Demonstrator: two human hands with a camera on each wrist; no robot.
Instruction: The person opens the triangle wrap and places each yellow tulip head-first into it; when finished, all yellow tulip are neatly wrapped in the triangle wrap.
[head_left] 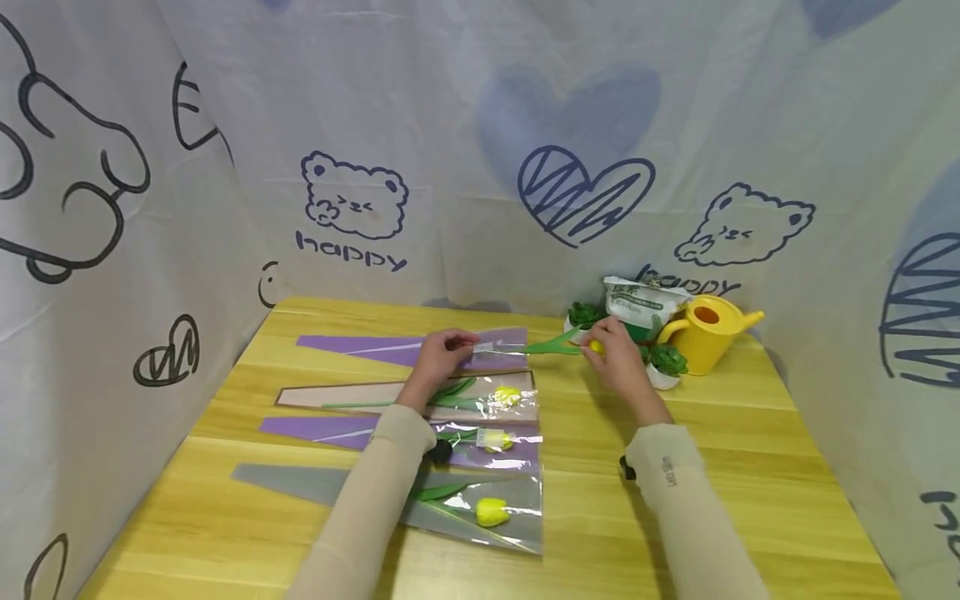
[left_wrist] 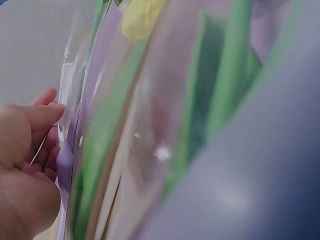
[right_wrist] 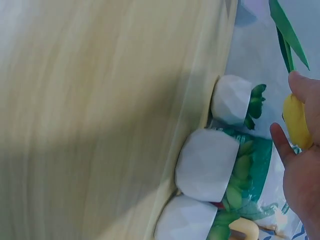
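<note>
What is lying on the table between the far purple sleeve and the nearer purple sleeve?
In the head view, a pale beige sleeve with a yellow tulip inside lies between the far purple sleeve and the nearer purple sleeve.

Four flower sleeves [head_left: 420, 352], four yellow tulips [head_left: 492, 511], three potted succulents [head_left: 666, 365], one watering can [head_left: 708, 332], one bag [head_left: 643, 303]

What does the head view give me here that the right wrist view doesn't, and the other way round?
Only the head view shows the left hand pinching the far purple sleeve, the three wrapped tulips nearer the person, and the yellow watering can. Only the right wrist view shows the faceted white pots of the small plants close up, standing in a row on the table. Both show the right hand gripping the yellow tulip head, with its green leaves.
</note>
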